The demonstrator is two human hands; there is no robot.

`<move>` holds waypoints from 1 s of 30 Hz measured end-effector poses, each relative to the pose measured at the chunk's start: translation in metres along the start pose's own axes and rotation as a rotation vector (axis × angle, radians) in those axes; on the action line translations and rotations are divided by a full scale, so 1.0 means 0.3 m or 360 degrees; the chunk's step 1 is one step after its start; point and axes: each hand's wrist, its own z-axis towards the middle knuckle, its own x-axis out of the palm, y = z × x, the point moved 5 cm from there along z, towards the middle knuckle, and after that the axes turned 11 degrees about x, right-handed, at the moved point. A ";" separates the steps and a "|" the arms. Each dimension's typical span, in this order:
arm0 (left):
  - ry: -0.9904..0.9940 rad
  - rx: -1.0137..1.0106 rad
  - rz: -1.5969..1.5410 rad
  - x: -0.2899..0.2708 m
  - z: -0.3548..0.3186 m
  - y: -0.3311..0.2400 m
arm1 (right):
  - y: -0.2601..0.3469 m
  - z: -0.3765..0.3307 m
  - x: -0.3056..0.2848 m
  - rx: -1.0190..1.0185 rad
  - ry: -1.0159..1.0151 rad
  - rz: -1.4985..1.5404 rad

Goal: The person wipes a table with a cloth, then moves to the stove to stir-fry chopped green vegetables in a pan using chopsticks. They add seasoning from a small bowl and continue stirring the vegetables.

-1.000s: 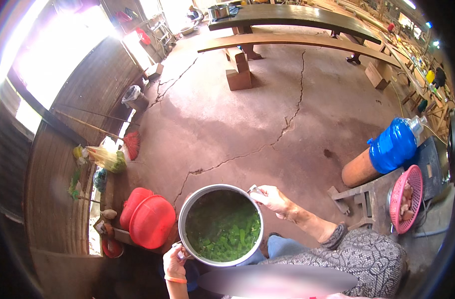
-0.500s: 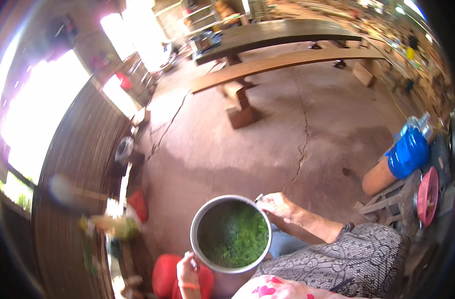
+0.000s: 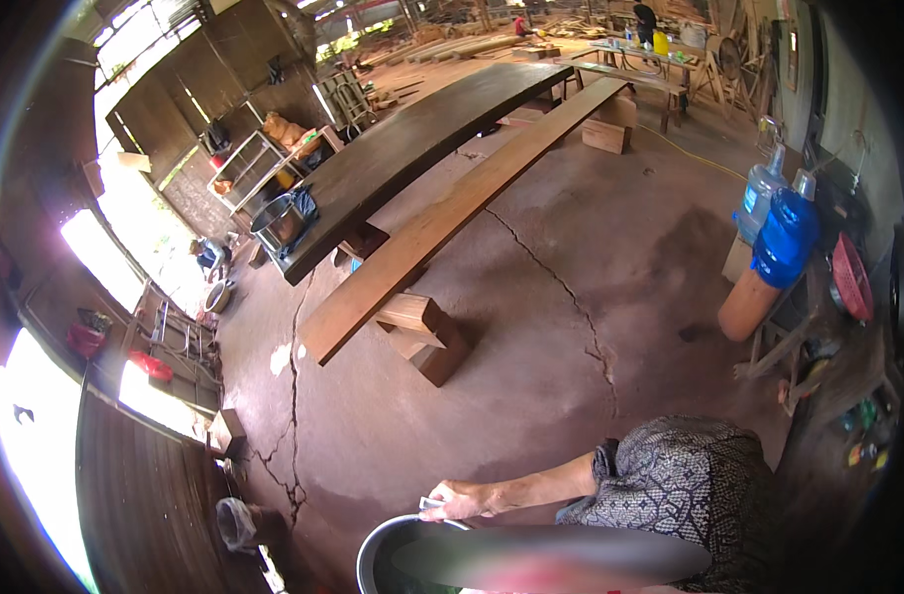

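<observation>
The right hand (image 3: pixel 464 500) has its grip clamped on the thin wire handle of a round metal pot (image 3: pixel 383 554) above cracked concrete floor (image 3: pixel 531 327); the left hand is hidden.

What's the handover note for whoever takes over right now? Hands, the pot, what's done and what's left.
Right hand: closed on the handle at the rim of the metal pot.
Left hand: out of view.
Pot: at the lower edge of the view, close to the body; a blur hides most of it, so its contents can't be told.
Done: the pot is gripped on its right side.
Left: it isn't resting on any surface that shows. The long dark table and the plank bench stand ahead, across the cracked concrete floor.
</observation>
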 end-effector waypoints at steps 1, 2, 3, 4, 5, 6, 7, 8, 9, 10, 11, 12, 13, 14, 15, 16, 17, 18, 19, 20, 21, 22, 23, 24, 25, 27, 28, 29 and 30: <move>-0.0006 0.0008 0.0003 -0.036 0.086 -0.043 | 0.043 0.097 0.015 -0.0033 -0.0001 0.0022; -0.0002 0.0020 0.0012 -0.075 0.179 -0.090 | 0.088 0.196 0.024 -0.0059 -0.0020 0.0044; 0.0004 0.0032 0.0014 -0.119 0.272 -0.138 | 0.144 0.306 0.017 -0.0095 -0.0067 0.0120; 0.0006 0.0051 0.0008 -0.167 0.365 -0.192 | 0.185 0.388 -0.005 -0.0142 -0.0171 0.0067; 0.0002 0.0060 -0.0020 -0.217 0.445 -0.237 | 0.221 0.480 -0.013 -0.0040 -0.0235 -0.0075; 0.0000 0.0077 -0.0048 -0.262 0.528 -0.290 | 0.264 0.568 -0.019 0.0004 -0.0298 -0.0013; 0.0035 0.0098 -0.0069 -0.297 0.608 -0.347 | 0.310 0.631 -0.038 -0.0046 -0.0257 0.0200; 0.0060 0.0123 -0.0089 -0.324 0.686 -0.407 | 0.362 0.700 -0.055 -0.0084 -0.0415 0.0257; 0.0094 0.0157 -0.0114 -0.333 0.770 -0.470 | 0.417 0.761 -0.064 -0.0144 -0.0397 0.0339; 0.0004 0.0133 -0.0070 -0.345 0.852 -0.527 | 0.469 0.841 -0.084 -0.0029 -0.0488 0.0255; 0.0094 0.0230 -0.0155 -0.330 0.938 -0.603 | 0.525 0.897 -0.115 -0.0025 -0.0515 0.0181; 0.0028 0.0233 -0.0189 -0.318 1.028 -0.664 | 0.588 0.967 -0.133 -0.0075 -0.0511 0.0227; -0.0021 0.0184 -0.0289 -0.298 1.130 -0.732 | 0.666 1.040 -0.162 -0.0188 -0.0495 0.0229; -0.0045 0.0209 -0.0285 -0.272 1.239 -0.806 | 0.728 1.121 -0.204 -0.0142 -0.0541 0.0209; -0.0019 0.0253 -0.0264 -0.250 1.346 -0.885 | 0.809 1.214 -0.235 -0.0252 -0.0497 0.0244; 0.0016 0.0328 -0.0327 -0.223 1.454 -0.960 | 0.879 1.310 -0.269 -0.0275 -0.0485 0.0260; -0.0074 0.0334 -0.0264 -0.209 1.555 -1.016 | 0.950 1.400 -0.301 -0.0355 -0.0432 0.0298; -0.0090 0.0217 -0.0267 -0.184 1.645 -1.045 | 1.003 1.484 -0.342 -0.0285 -0.0503 0.0222; -0.0087 0.0212 -0.0311 -0.156 1.727 -1.076 | 1.058 1.560 -0.376 -0.0273 -0.0533 0.0167; -0.0150 0.0102 -0.0355 -0.140 1.805 -1.102 | 1.104 1.642 -0.408 -0.0151 -0.0574 0.0104; -0.0125 0.0083 -0.0371 -0.115 1.896 -1.147 | 1.169 1.722 -0.450 -0.0154 -0.0578 0.0080; -0.0061 0.0180 -0.0394 -0.096 1.984 -1.216 | 1.235 1.804 -0.476 -0.0206 -0.0542 0.0123; -0.0053 0.0151 -0.0417 -0.086 2.073 -1.285 | 1.296 1.892 -0.498 -0.0183 -0.0518 0.0165; -0.0131 0.0119 -0.0403 -0.079 2.157 -1.350 | 1.351 1.978 -0.518 -0.0112 -0.0494 0.0207; -0.0066 0.0176 -0.0400 -0.055 2.241 -1.427 | 1.419 2.059 -0.544 -0.0163 -0.0485 0.0235; -0.0008 0.0219 -0.0390 -0.007 2.404 -1.570 | 1.533 2.221 -0.592 -0.0175 -0.0482 0.0285; -0.0006 0.0240 -0.0382 0.019 2.491 -1.637 | 1.583 2.306 -0.618 -0.0140 -0.0486 0.0310; -0.0052 0.0216 -0.0361 0.033 2.569 -1.696 | 1.622 2.388 -0.634 -0.0089 -0.0467 0.0331; 0.0049 0.0313 -0.0320 0.070 2.670 -1.770 | 1.671 2.466 -0.667 -0.0129 -0.0511 0.0309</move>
